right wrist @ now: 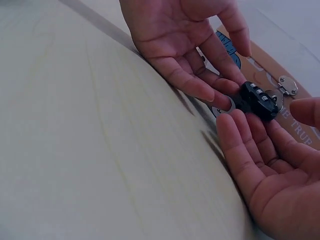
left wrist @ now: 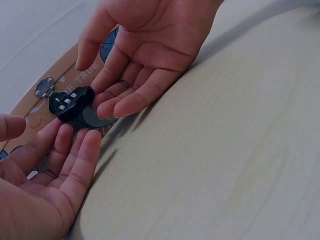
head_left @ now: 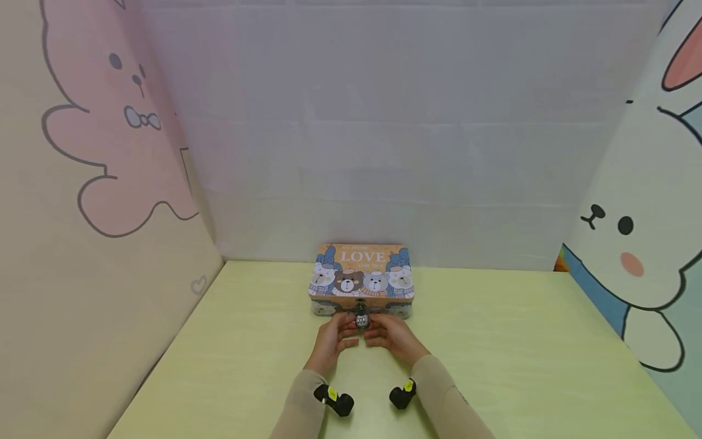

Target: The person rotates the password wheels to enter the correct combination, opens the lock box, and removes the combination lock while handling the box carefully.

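A tin box [head_left: 362,249] with cartoon bears and the word LOVE on its lid stands against the back wall in the head view. On its front, at the metal clasp [right wrist: 287,86], is a small black combination padlock [left wrist: 75,104] with several number dials. My left hand [head_left: 336,336] reaches it from the left, fingertips right at its side and underside. From the other side my right hand [head_left: 396,336] meets it the same way. Both palms face up and inward with fingers loosely bent. In the wrist views both thumbs stand raised, away from the padlock.
The pale yellow-green table [head_left: 504,347] extends to both sides of the box. A white cloth wall [head_left: 384,152] rises right behind it. Printed side panels show a pink animal [head_left: 104,140] at left and a white rabbit [head_left: 620,256] at right. Black wrist devices [head_left: 403,396] sit on both sleeves.
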`<state>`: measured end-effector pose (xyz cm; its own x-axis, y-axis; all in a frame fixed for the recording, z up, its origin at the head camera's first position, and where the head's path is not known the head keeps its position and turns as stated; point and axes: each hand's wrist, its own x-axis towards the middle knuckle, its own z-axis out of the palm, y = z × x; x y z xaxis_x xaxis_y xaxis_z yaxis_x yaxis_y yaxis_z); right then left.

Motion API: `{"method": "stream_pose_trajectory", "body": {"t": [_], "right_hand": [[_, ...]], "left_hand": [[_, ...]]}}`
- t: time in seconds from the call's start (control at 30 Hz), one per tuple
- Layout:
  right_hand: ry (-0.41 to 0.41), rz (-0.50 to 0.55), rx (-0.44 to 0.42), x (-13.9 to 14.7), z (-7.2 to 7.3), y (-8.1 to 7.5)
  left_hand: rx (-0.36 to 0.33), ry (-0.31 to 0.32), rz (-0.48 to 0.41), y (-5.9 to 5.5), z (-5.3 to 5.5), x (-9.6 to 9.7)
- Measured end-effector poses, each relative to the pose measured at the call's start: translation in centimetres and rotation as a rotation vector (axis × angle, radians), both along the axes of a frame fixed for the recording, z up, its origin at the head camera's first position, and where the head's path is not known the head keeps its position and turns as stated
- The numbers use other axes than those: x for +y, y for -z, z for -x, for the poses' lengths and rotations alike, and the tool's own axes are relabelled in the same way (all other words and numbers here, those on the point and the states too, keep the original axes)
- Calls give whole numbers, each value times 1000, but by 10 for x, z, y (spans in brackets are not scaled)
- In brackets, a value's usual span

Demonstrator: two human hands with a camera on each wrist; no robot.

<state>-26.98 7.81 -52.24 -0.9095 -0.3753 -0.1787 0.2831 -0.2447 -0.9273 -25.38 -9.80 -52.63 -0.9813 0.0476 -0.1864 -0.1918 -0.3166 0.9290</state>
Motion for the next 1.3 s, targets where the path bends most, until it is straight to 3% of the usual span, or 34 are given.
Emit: {"method": "stream_pose_trajectory", "body": {"t": [0.33, 1.0, 1.3], "right_hand": [[-37, 5, 1, -2, 6, 5], [-9, 1, 13, -13, 3, 8], [6, -30, 5, -12, 4, 5]], "left_hand": [[-8, 2, 1, 5, 4, -1], [112, -89, 24, 19, 5, 1], [131, -83, 10, 18, 6, 1]]}}
